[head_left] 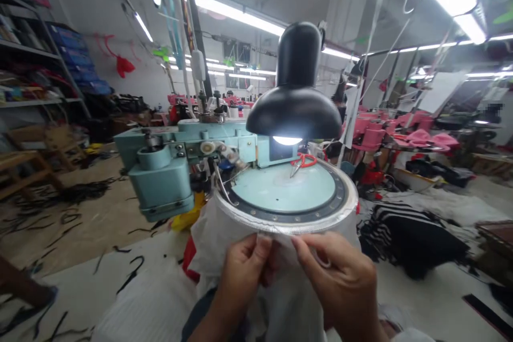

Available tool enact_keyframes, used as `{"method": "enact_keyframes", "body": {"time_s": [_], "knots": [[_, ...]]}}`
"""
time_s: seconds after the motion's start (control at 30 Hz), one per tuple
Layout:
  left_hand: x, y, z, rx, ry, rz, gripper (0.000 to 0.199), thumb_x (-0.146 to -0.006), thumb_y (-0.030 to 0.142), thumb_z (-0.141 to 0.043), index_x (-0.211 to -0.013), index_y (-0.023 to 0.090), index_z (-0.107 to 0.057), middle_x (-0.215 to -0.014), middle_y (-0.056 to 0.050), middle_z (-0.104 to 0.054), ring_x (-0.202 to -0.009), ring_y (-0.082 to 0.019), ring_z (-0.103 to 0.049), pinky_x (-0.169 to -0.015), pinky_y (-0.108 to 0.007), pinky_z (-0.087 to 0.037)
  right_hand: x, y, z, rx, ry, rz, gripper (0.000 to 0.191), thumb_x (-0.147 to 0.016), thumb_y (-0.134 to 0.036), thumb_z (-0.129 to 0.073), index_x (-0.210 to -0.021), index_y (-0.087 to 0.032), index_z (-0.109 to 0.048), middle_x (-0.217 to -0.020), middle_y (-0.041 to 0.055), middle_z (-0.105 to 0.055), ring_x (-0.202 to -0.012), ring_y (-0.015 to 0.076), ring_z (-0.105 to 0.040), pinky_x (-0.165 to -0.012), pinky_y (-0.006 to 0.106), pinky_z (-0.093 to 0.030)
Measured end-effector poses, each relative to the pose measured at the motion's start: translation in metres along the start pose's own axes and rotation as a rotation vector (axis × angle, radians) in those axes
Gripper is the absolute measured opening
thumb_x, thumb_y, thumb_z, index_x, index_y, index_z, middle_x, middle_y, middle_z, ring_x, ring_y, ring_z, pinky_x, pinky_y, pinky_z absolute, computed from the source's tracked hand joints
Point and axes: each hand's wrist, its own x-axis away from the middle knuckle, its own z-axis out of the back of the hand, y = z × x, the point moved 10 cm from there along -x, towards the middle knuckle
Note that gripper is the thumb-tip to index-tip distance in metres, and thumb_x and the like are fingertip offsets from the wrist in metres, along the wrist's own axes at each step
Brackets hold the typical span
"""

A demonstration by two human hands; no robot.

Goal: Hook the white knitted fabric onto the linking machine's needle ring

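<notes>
Right in front of me stands a pale green dial linking machine (284,187), its round ring edged with fine points (280,228). White knit fabric (218,243) hangs from the ring's front and sides. Just below the front rim, my left hand (248,267) pinches the fabric's edge between thumb and forefinger. Close by on its right, my right hand (340,272) is also closed in a pinch at the fabric edge, with a bit of white yarn or ring showing between its fingers. Red-handled scissors (303,162) lie on the dial plate.
A black lamp (294,101) shines down over the dial. The machine's motor housing (162,187) juts out to the left. Black-and-white striped knitwear (412,230) is piled at the right. Dark scraps litter the floor, and someone's foot (38,299) shows at the far left.
</notes>
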Motion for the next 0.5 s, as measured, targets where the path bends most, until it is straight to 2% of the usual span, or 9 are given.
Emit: {"method": "enact_keyframes", "body": {"time_s": [0.1,0.23,0.3,0.4,0.43,0.5], "knots": [[0.003,0.001,-0.003,-0.027,-0.017,-0.007,0.055,-0.083,0.066,-0.062,-0.079,0.011,-0.069,-0.055,-0.002,-0.059,-0.040,-0.007,-0.045,-0.039,-0.017,-0.031,0.000,0.000,0.000,-0.003,0.008,-0.034,0.014,-0.088,-0.022,-0.068,-0.074,-0.021,-0.073,-0.061,-0.0017,-0.065,-0.055,0.0120,-0.057,-0.055,0.025,-0.042],[0.008,0.004,-0.011,-0.024,-0.024,-0.032,0.055,-0.083,0.065,-0.062,-0.072,0.012,-0.067,-0.055,-0.002,-0.059,-0.041,-0.007,-0.046,-0.043,-0.018,-0.034,-0.002,-0.007,0.002,0.050,0.071,-0.013,0.017,-0.087,-0.023,-0.070,-0.070,-0.020,-0.069,-0.061,-0.0012,-0.063,-0.055,0.0121,-0.057,-0.057,0.025,-0.043],[0.007,0.005,-0.015,-0.044,-0.043,-0.035,0.057,-0.082,0.067,-0.061,-0.071,0.011,-0.068,-0.052,-0.001,-0.058,-0.041,-0.007,-0.046,-0.043,-0.018,-0.035,0.001,-0.001,0.009,0.065,0.093,-0.007,0.014,-0.086,-0.023,-0.071,-0.072,-0.020,-0.069,-0.063,-0.0006,-0.065,-0.057,0.0123,-0.059,-0.058,0.024,-0.045],[-0.001,0.006,-0.016,-0.062,-0.035,-0.012,0.059,-0.077,0.069,-0.065,-0.071,0.010,-0.069,-0.052,-0.003,-0.059,-0.041,-0.007,-0.046,-0.042,-0.019,-0.034,0.020,0.043,0.033,0.131,0.105,-0.114,0.006,-0.082,-0.026,-0.072,-0.079,-0.020,-0.072,-0.075,0.0030,-0.070,-0.068,0.0164,-0.066,-0.062,0.025,-0.050],[-0.004,0.006,-0.016,-0.060,-0.035,0.007,0.059,-0.076,0.069,-0.067,-0.073,0.010,-0.070,-0.054,-0.003,-0.061,-0.041,-0.007,-0.046,-0.041,-0.019,-0.034,0.031,0.067,0.043,0.151,0.097,-0.203,0.008,-0.079,-0.028,-0.072,-0.079,-0.020,-0.072,-0.078,0.0045,-0.072,-0.070,0.0186,-0.067,-0.061,0.026,-0.051],[-0.007,0.004,-0.019,-0.053,-0.061,0.058,0.061,-0.074,0.070,-0.068,-0.080,0.009,-0.071,-0.059,-0.005,-0.065,-0.040,-0.008,-0.048,-0.040,-0.019,-0.035,0.055,0.115,0.053,0.044,-0.024,-0.444,0.015,-0.077,-0.035,-0.071,-0.072,-0.020,-0.070,-0.074,0.0045,-0.071,-0.061,0.0187,-0.065,-0.048,0.026,-0.047]]}}
